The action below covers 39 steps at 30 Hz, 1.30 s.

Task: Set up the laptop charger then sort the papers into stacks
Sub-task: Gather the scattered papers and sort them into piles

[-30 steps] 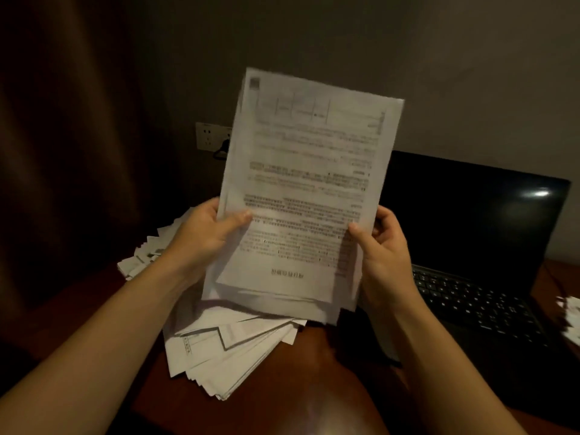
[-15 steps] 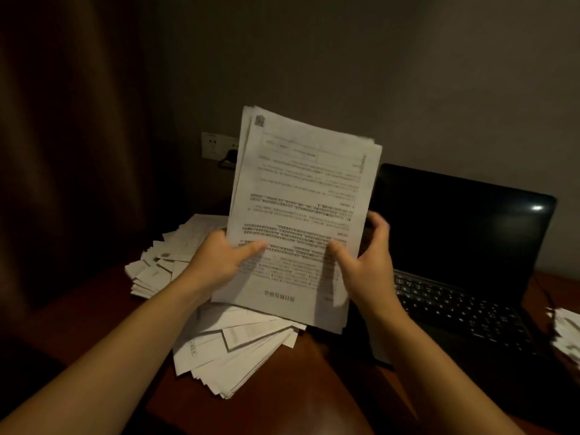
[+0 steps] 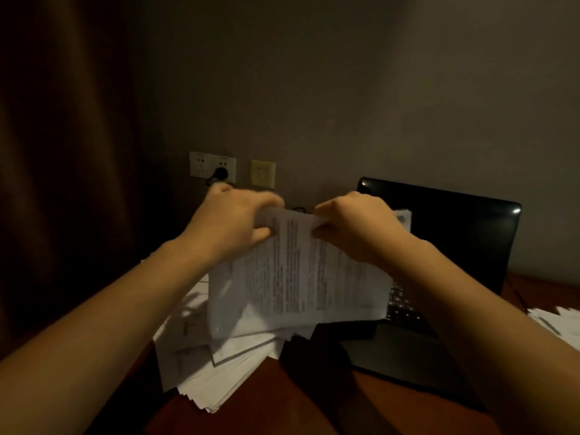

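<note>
Both hands grip the far edge of a sheaf of printed papers (image 3: 295, 284), which tilts down toward me. My left hand (image 3: 232, 224) pinches its left corner and my right hand (image 3: 351, 227) pinches its right side. The sheaf hangs over a messy pile of loose papers (image 3: 219, 378) on the wooden desk (image 3: 282, 403). A black laptop (image 3: 445, 240) stands open at the right, its keyboard partly hidden by the sheaf. A black charger plug (image 3: 221, 173) sits in the white wall socket (image 3: 201, 164) behind my left hand.
A beige wall plate (image 3: 263, 172) is next to the socket. More papers (image 3: 552, 321) lie at the right edge of the desk beyond the laptop. A dark curtain (image 3: 62, 183) hangs at the left. The room is dim.
The sheaf stood upright and faced me before; now its top has tipped away and down. Both hands have shifted from its sides to its far edge, and the view has tilted up.
</note>
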Available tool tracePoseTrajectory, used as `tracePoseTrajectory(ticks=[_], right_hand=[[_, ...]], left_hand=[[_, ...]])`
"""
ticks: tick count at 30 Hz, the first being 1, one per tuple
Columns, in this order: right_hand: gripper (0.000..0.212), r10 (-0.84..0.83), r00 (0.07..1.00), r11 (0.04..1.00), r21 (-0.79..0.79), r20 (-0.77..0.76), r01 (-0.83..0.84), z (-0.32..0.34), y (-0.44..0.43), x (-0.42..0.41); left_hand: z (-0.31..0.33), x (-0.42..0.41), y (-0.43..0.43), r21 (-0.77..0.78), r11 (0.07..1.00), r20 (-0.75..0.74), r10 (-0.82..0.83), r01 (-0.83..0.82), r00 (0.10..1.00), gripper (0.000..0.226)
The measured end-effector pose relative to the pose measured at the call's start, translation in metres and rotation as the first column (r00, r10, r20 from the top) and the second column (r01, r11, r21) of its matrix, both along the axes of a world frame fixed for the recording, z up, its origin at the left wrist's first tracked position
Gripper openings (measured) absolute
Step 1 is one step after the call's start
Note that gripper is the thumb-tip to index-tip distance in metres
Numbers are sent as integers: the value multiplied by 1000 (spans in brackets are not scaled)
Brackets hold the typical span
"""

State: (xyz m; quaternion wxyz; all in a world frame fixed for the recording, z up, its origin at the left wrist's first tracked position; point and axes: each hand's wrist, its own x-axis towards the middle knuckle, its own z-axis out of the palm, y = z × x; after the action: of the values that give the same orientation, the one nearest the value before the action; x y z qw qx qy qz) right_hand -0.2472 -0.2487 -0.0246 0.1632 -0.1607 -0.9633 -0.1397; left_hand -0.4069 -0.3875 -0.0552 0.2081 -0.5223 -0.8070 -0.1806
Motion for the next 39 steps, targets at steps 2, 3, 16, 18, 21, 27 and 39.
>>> tracePoseTrajectory(ticks=[2,3,16,18,21,27,39], right_hand=[[17,-31,983,984,-181,-182,-2,-3,15,10],[17,-52,960,953,-300,-276,-35,-7,23,16],[8,-457,634,355,-781,-624,-513,-91,17,44],[14,-430,701,307,-823,-568,-479,-112,13,43],[18,-426,758,287,-869,-493,-404,-134,12,45],[21,-403,756,272,-857,-515,-439,-132,13,63],[51,-620,684,417,-900,-384,-127,-147,63,190]], left_hand=[[-7,2,2,281,959,-46,39,-24,998,75],[-11,5,4,411,910,47,31,-48,998,86],[-62,27,32,581,798,810,-545,-160,218,29],[-72,24,25,565,812,806,-507,-145,305,22],[-93,22,16,461,878,867,-414,-132,276,22],[-102,33,17,413,907,891,-384,-80,244,22],[-117,128,95,380,918,914,-392,115,102,40]])
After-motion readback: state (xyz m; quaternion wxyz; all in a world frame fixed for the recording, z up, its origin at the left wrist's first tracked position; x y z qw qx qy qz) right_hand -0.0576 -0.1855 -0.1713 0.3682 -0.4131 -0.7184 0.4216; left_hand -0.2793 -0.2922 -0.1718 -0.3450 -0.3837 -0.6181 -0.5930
